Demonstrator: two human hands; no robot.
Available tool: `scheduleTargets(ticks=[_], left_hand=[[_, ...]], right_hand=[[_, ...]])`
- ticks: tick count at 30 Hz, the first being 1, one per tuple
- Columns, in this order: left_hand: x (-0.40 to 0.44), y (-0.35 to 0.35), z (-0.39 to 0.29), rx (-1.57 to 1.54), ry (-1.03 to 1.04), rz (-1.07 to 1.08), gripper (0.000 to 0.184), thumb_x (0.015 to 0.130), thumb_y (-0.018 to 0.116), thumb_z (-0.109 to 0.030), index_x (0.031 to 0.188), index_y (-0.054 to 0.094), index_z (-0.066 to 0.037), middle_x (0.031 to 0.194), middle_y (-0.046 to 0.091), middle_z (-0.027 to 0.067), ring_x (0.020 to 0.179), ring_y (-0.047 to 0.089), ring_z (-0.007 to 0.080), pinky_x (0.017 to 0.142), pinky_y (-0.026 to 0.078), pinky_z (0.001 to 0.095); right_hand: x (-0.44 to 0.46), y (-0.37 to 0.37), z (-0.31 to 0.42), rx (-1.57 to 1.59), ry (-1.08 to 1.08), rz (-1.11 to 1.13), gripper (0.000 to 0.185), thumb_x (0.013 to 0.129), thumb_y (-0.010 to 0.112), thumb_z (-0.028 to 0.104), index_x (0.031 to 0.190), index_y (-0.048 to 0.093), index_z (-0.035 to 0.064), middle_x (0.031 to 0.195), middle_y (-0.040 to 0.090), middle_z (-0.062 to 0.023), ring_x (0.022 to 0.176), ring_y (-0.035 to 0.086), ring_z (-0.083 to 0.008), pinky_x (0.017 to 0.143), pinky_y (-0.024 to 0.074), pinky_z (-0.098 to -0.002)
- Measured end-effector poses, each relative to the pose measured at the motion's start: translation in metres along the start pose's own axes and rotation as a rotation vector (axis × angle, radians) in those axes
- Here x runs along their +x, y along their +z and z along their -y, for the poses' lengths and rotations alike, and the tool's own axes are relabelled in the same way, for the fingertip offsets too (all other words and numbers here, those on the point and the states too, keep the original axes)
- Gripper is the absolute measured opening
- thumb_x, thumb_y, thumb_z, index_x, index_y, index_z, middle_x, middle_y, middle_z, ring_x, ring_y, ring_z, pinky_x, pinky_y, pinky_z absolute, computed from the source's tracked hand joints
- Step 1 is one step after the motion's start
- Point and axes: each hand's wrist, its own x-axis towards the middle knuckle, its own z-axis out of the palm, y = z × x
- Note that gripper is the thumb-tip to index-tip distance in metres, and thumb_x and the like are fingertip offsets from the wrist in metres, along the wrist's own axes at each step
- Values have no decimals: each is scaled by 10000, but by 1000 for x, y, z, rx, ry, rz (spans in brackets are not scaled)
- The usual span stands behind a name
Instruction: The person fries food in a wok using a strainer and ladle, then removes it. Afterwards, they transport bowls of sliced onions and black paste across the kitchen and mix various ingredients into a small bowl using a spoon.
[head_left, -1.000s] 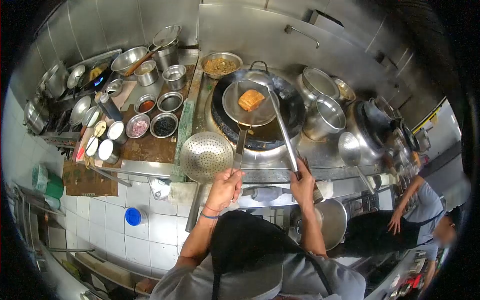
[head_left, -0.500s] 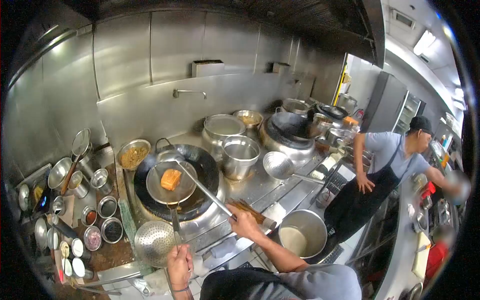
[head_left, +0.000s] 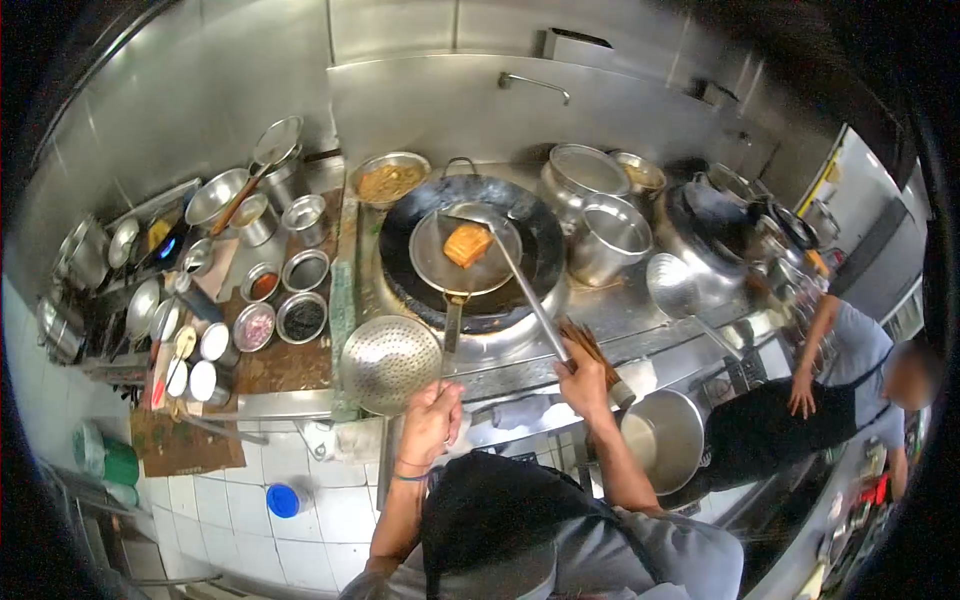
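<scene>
My left hand (head_left: 432, 415) is closed around the handle of a round mesh strainer (head_left: 490, 272), which sits over a black wok (head_left: 405, 240). A golden-brown block of food (head_left: 467, 243) lies in the strainer. My right hand (head_left: 583, 382) grips the long metal handle of a ladle (head_left: 525, 295). Its head reaches the far edge of the food and is partly hidden there. Just left of the strainer's handle, near my left hand, is a perforated skimmer (head_left: 390, 365).
Seasoning bowls (head_left: 302, 318) and metal containers stand to the left. Pots (head_left: 610, 240) and another skimmer (head_left: 675, 285) are to the right. A deep pot (head_left: 662, 440) stands by my right forearm. A co-worker (head_left: 780, 425) stands at the right. A blue-lidded container (head_left: 285, 500) is on the floor.
My view has turned left and downward, so the wok appears further right and higher. The ladle's head has come from beyond the food to its far edge. Both hands keep their grips.
</scene>
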Motion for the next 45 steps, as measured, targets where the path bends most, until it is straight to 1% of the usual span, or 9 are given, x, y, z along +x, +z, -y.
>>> scheduleTargets(ticks=[1,5,12,13,16,17,27,34,45], left_hand=[[1,-3,0,0,-3,-2,166,1007,531,-177,963,579,-24,590,489,3,393,395,79,335,306,242],[0,-5,4,-5,-27,6,189,1013,523,-183,991,569,-2,605,495,10,399,398,77,339,318,237],[3,-13,8,40,-29,-28,206,1011,530,-192,1012,573,9,625,500,11,411,403,74,342,320,236],[4,-14,9,31,-33,-32,208,1012,528,-193,1012,572,11,625,500,10,411,402,75,344,320,237],[2,-15,9,25,-49,-45,216,1015,521,-195,1014,569,16,625,501,8,411,399,76,349,320,237],[2,-15,7,32,-49,-48,221,1017,517,-196,1016,568,19,625,501,8,411,399,77,351,320,237],[10,-2,-19,128,88,9,244,1022,523,-229,996,587,5,623,499,5,394,391,74,330,291,238],[15,-2,-7,156,-21,5,219,1020,504,-190,1013,572,19,623,504,11,408,406,79,349,339,250],[28,-8,-17,227,-1,-75,255,1026,516,-231,1076,581,10,625,491,4,408,403,76,340,312,242]], right_hand=[[-5,-2,8,-7,-10,-20,476,807,694,38,1274,605,65,1080,673,-252,1007,652,-428,866,518,-446],[0,16,-15,-18,-254,-147,467,804,707,13,1256,598,-23,893,684,-171,751,629,-217,712,511,-348],[4,13,-11,298,42,38,424,840,684,10,1252,594,-31,807,640,-61,704,584,-145,649,485,-312],[5,12,-16,341,-35,36,401,883,645,-1,1277,576,-28,759,573,2,630,521,-69,545,434,-259],[-4,-14,33,679,140,68,419,912,614,16,1322,534,-14,741,550,7,535,461,-41,454,378,-230],[-3,-19,40,735,87,66,404,950,583,52,1340,495,-8,697,535,18,441,410,-43,378,318,-214],[4,-24,75,639,92,205,284,1007,514,149,1238,456,-6,531,441,22,362,424,-84,328,345,-263],[-6,-32,54,1378,609,519,193,995,521,151,1146,563,38,687,504,2,419,406,-55,322,328,-222],[-24,-53,19,1706,627,549,300,978,540,122,1266,530,37,694,469,13,403,379,-52,295,322,-240]])
